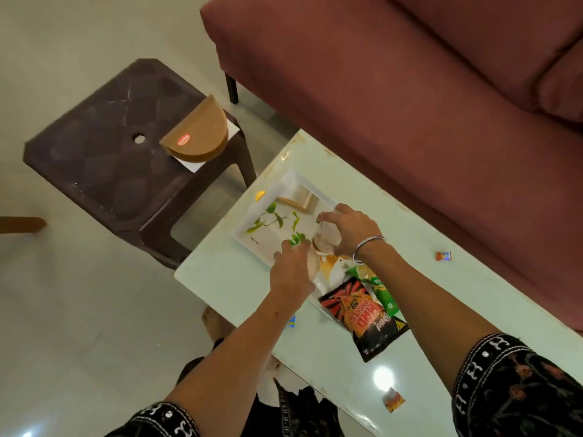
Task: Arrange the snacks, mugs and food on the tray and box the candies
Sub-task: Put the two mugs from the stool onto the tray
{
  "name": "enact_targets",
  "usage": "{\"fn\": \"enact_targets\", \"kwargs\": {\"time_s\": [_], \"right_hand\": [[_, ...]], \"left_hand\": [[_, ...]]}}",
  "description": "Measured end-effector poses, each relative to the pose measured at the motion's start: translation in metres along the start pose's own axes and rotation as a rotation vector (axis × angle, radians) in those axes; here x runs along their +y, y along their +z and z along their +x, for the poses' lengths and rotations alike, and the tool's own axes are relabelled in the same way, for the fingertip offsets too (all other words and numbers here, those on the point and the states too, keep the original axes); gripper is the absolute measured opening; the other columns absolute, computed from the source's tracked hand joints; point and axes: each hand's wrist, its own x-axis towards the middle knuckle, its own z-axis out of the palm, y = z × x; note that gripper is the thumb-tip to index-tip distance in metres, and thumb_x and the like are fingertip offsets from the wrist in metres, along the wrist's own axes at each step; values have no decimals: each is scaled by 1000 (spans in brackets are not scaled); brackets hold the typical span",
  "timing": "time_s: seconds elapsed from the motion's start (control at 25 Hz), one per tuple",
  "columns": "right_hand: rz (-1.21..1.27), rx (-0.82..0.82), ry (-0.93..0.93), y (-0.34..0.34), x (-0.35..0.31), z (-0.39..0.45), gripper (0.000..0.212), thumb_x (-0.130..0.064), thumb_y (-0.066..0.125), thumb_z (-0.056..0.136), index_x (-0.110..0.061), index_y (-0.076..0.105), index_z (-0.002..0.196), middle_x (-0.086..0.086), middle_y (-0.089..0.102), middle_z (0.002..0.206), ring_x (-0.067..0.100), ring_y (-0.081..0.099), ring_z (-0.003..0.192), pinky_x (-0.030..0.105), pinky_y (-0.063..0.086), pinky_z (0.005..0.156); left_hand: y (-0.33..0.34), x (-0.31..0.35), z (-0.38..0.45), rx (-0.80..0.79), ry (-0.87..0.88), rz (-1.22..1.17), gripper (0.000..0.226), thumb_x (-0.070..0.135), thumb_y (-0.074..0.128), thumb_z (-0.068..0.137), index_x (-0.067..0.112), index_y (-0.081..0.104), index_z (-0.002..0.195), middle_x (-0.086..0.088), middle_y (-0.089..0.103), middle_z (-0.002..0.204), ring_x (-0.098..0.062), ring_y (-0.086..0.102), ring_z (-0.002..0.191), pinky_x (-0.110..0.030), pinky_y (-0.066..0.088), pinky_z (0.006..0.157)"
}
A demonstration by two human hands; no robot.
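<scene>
Dark patterned sleeves (517,386) are sitting nearest, at the bottom, and two bare arms are reaching out from them over the pale table (227,279).

On the far left, a brown stool (104,146) is holding a brown half-round box (198,134), likely the one waiting for the candies.

Moving right, the left hand (291,268) is curling round a pale mug (313,263) and keeping it at the near edge of the white tray (268,216) with green leaves painted on it. I think it is being set down there so both mugs are standing side by side.

Just to the right, the right hand (350,230) is gripping a second pale mug (326,239) from above, fingers bent round it, over the tray.

Near these, a red and black snack bag (362,320) and a green snack bag (378,285) are lying half on the tray's near end. A slice of bread (296,200) is resting at the far end.

Small candies are lying loose on the table: a blue candy (292,322) by the left arm, an orange candy (393,400) near the front, and a red candy (443,256) far right. They are not boxed yet.
</scene>
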Motion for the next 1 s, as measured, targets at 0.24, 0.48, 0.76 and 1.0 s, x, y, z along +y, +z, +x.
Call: {"fn": "enact_targets", "kwargs": {"time_s": [0.24,0.48,0.76,1.0], "right_hand": [[37,-6,38,37,28,13,76,-20,77,64,-38,43,130,4,42,132,31,54,109,36,50,79],[86,-13,46,55,34,20,74,-23,75,68,-35,42,133,8,36,141,35,47,118,41,48,86],[124,35,39,66,40,20,71,-22,74,70,-33,42,133,11,32,146,37,43,122,44,47,92],[108,-31,73,64,36,18,87,-2,71,71,-33,28,140,10,15,155,34,20,139,48,40,103]], "left_hand": [[35,13,21,-22,29,73,84,13,75,70,25,27,138,-13,31,137,-30,44,112,-36,49,84],[51,13,28,-20,56,151,83,13,74,72,25,24,138,-15,29,139,-30,42,114,-36,50,84],[64,8,27,15,60,145,87,10,74,74,27,20,141,-15,28,140,-30,42,115,-36,51,83],[63,10,24,-8,23,44,102,21,78,71,30,9,145,-16,16,148,-31,35,124,-39,49,89]]}}
